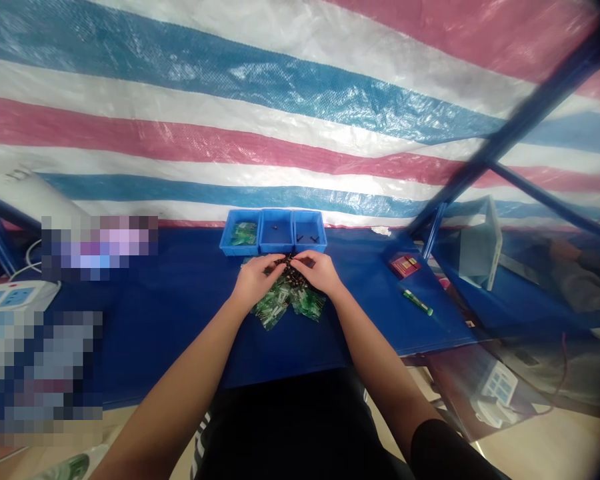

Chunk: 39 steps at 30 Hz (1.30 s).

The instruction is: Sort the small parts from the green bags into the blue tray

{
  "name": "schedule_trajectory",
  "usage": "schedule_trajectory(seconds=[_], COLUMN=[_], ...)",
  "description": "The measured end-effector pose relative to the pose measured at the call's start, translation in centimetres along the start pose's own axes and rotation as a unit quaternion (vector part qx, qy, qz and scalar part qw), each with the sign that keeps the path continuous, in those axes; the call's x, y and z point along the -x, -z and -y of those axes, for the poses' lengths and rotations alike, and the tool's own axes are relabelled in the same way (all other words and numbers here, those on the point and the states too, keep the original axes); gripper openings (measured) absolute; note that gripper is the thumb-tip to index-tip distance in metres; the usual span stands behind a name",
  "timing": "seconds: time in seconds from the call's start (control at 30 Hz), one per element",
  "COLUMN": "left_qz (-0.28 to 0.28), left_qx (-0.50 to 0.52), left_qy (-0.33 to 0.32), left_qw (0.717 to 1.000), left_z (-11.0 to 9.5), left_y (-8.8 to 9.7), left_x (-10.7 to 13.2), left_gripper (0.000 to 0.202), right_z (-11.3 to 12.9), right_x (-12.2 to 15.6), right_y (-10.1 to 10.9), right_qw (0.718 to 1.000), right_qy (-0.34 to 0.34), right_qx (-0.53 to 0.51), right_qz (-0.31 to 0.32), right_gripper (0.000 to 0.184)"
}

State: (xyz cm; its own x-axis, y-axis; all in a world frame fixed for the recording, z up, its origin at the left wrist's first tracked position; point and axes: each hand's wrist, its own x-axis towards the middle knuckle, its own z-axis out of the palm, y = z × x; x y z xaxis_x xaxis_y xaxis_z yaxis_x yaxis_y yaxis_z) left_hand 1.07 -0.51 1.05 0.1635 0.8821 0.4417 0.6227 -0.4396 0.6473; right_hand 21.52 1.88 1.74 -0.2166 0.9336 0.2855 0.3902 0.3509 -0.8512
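Note:
My left hand [257,279] and my right hand [320,270] meet over a pile of small dark pieces that look like screws [296,277]. The thumb and fingers of each hand are pinched together at the pile's far side. Anything between the fingertips is too small to make out. Green-and-clear small packets [273,308] lie under and in front of the hands, some to the right as well. Just beyond the hands stand three joined blue bins. More green packets fill the left bin [233,251]; the middle bin [276,243] has one small dark piece, the right bin [310,248] a few dark screws.
On the blue table [180,320], a red box [404,265] and a green tube [417,303] lie to the right. A white power strip [20,293] sits at the left edge. Striped sheeting [260,140] hangs behind, and a blue metal frame [460,170] slants at right.

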Motion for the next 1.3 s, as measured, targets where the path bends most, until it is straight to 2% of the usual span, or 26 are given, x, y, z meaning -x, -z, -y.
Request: schedule_trajectory(seconds=[0.17,0.53,0.73,0.97,1.13,1.3], left_qz=[-0.008,0.007,0.048,0.057,0.051,0.020], left_qx=[0.004,0.001,0.003,0.008,0.017,0.010], left_qy=[-0.025,-0.030,-0.004,-0.001,0.008,0.018], left_qw=[1.000,1.000,0.999,0.998,0.999,1.000], left_z=[0.1,0.0,-0.6,-1.1,-1.0,-0.4], left_y=[-0.1,-0.2,0.3,0.6,0.5,0.2], left_x=[0.0,0.0,-0.1,-0.2,-0.1,0.0], left_gripper=[0.029,0.028,0.029,0.032,0.030,0.029], right_z=[0.7,0.5,0.8,0.9,0.5,0.2], right_x=[0.3,0.3,0.6,0.7,0.6,0.5], right_y=[-0.5,-0.8,-0.9,-1.2,-1.5,-1.7], right_qw=[0.999,0.998,0.997,0.996,0.996,0.996], right_qy=[0.015,0.011,0.025,0.061,0.062,0.061], right_qx=[-0.005,-0.034,-0.062,-0.060,-0.066,-0.059], right_qz=[0.051,0.046,0.047,0.019,0.002,-0.014], right_gripper=[0.028,0.030,0.030,0.027,0.026,0.026])
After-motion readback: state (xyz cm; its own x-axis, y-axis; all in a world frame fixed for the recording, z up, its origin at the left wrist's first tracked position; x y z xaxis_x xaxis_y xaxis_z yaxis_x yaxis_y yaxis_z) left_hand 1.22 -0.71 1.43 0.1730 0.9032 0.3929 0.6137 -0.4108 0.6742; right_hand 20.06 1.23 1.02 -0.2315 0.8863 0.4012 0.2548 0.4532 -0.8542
